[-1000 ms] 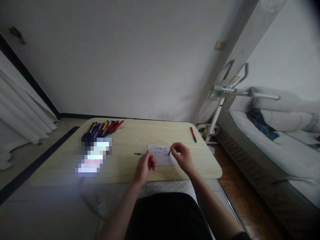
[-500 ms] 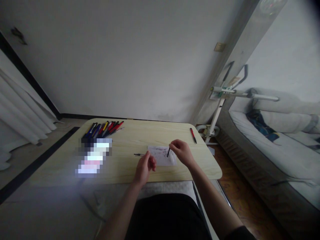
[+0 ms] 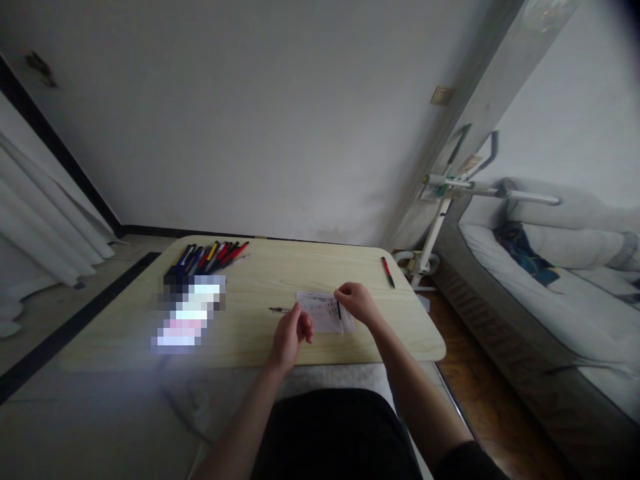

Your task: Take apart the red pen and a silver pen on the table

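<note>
A small white slip of paper [image 3: 323, 313] with scribbled marks lies on the light wooden table [image 3: 250, 333] in front of me. My right hand [image 3: 356, 301] pinches a thin dark pen part [image 3: 339, 310] whose tip points down at the slip's right side. My left hand [image 3: 291, 333] rests curled at the slip's left edge, its fingers closed on the end of a thin dark piece [image 3: 278, 309] that sticks out to the left along the table.
A row of several coloured pens [image 3: 207, 257] lies at the table's far left, with a blurred patch in front of it. A single red pen [image 3: 387, 271] lies at the far right. A white stand [image 3: 435, 220] and a bed [image 3: 550, 287] stand to the right.
My right hand has shifted slightly left and down, turning the dark pen part from slanted to nearly upright over the paper. My left hand has stayed where it was.
</note>
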Demonstrator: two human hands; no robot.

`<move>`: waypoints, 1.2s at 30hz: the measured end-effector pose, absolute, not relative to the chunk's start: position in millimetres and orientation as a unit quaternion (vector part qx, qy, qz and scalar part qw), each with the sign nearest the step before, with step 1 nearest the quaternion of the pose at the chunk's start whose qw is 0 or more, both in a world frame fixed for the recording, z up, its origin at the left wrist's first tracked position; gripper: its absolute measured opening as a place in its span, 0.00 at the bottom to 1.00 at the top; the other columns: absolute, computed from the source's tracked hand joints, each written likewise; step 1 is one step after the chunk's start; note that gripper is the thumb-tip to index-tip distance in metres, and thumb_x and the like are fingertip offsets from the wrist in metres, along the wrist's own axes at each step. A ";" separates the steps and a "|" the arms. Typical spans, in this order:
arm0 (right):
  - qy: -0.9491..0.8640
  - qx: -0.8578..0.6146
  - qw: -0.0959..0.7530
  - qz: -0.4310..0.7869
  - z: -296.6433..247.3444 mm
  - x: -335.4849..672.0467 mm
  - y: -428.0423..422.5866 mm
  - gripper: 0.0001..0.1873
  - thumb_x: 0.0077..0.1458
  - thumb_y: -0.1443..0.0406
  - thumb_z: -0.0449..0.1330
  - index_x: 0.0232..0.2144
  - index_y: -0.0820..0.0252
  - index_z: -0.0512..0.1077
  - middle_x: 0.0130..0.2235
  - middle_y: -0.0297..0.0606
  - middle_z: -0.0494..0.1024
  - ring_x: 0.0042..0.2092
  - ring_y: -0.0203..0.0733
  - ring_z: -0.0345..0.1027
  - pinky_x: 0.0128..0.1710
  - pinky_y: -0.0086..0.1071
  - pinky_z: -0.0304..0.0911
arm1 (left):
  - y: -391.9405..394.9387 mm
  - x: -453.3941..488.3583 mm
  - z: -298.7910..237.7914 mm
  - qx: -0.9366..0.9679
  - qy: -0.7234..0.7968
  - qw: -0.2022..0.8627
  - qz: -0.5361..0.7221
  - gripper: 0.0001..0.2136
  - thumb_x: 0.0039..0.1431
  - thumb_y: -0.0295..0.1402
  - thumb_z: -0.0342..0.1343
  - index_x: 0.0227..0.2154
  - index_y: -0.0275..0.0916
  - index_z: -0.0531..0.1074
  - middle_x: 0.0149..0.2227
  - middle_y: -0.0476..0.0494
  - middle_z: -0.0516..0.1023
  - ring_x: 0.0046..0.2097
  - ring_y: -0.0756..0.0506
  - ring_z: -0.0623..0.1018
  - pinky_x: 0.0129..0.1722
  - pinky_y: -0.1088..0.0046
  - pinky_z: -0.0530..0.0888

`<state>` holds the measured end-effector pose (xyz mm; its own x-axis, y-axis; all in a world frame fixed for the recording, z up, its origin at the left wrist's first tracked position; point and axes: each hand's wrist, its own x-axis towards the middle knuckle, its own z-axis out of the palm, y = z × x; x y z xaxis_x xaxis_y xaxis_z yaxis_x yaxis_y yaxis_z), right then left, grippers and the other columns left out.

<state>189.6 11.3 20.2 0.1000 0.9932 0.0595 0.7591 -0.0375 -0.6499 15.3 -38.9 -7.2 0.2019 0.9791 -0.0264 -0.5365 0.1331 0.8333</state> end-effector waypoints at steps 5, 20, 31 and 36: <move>-0.621 -0.713 0.258 0.200 13.1 189.8 16.2 0.10 0.44 0.62 0.55 0.21 0.62 0.72 0.22 0.37 0.74 0.25 0.35 0.66 0.23 0.25 0.52 | -38.6 15.0 -7.0 0.360 0.304 0.688 0.552 0.18 0.55 0.45 0.47 0.18 0.36 0.63 0.17 0.51 0.66 0.18 0.53 0.65 0.19 0.78 0.60; -0.601 -0.765 0.187 0.138 16.4 184.4 12.5 0.13 0.46 0.58 0.54 0.26 0.59 0.74 0.28 0.39 0.76 0.30 0.39 0.68 0.24 0.27 0.50 | -38.9 14.5 -7.8 0.366 0.310 0.684 0.549 0.18 0.54 0.46 0.47 0.18 0.37 0.62 0.17 0.52 0.66 0.18 0.53 0.65 0.18 0.77 0.61; -0.594 -0.777 0.169 0.123 17.9 183.0 13.3 0.13 0.47 0.57 0.53 0.26 0.58 0.74 0.30 0.41 0.77 0.31 0.40 0.68 0.25 0.26 0.52 | -39.5 15.0 -7.3 0.363 0.315 0.686 0.546 0.19 0.53 0.47 0.48 0.17 0.36 0.62 0.17 0.51 0.66 0.18 0.53 0.65 0.19 0.77 0.60; -0.592 -0.780 0.162 0.121 18.3 183.2 14.3 0.14 0.47 0.57 0.53 0.26 0.57 0.74 0.29 0.40 0.77 0.31 0.42 0.69 0.25 0.27 0.53 | -39.4 14.5 -6.8 0.365 0.317 0.687 0.543 0.19 0.53 0.48 0.48 0.18 0.36 0.62 0.17 0.51 0.65 0.18 0.53 0.65 0.19 0.77 0.61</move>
